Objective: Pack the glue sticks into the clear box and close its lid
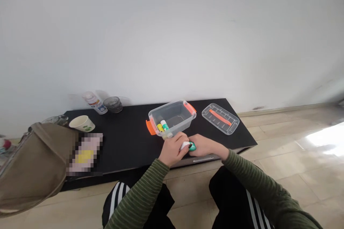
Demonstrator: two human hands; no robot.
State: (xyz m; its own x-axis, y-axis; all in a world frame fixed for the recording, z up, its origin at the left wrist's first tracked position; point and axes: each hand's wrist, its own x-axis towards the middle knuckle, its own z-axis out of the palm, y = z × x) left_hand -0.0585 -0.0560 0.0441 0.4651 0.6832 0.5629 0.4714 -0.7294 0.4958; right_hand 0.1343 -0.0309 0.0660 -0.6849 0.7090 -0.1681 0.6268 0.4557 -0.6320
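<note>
The left hand [174,149] curls its grip around the white part of a small white-and-green object [192,146], while the right hand [205,145] closes its grip at the green end; how firmly either presses, I cannot tell. The object sits between both hands, over the table's [120,150] front edge. It looks light and fairly stiff, its smooth surface perhaps a little slippery, so the sides of the white body seem the best hold. Just beyond stands the clear box [182,126], thin-walled and probably slightly flexible, best taken by its rim; small green-and-white [165,125] and yellow [160,127] pieces lie inside.
</note>
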